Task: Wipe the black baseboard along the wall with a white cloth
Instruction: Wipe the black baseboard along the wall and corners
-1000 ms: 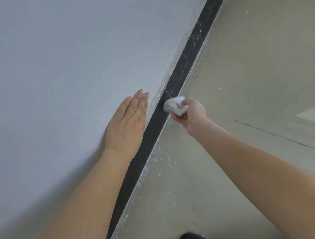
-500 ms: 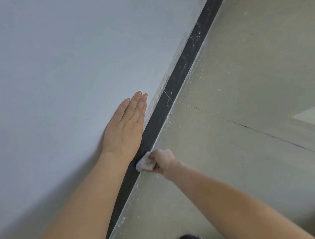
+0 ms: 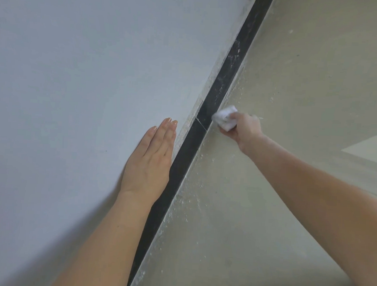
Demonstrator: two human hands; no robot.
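A bunched white cloth (image 3: 224, 120) is gripped in the closed right hand (image 3: 243, 129) and pressed against the black baseboard (image 3: 208, 113) just past a thin seam — where wall (image 3: 88, 72) meets speckled floor (image 3: 267, 212) — while the left hand (image 3: 150, 160) (open, fingers together) is laid flat on the wall beside the baseboard.

A plain pale grey wall (image 3: 82, 76) meets a beige floor (image 3: 295, 87) flecked with white specks; a lighter patch (image 3: 370, 150) lies at right.

2 bare forearms, no sleeves; left hand (image 3: 148, 160) with short, glossy nails
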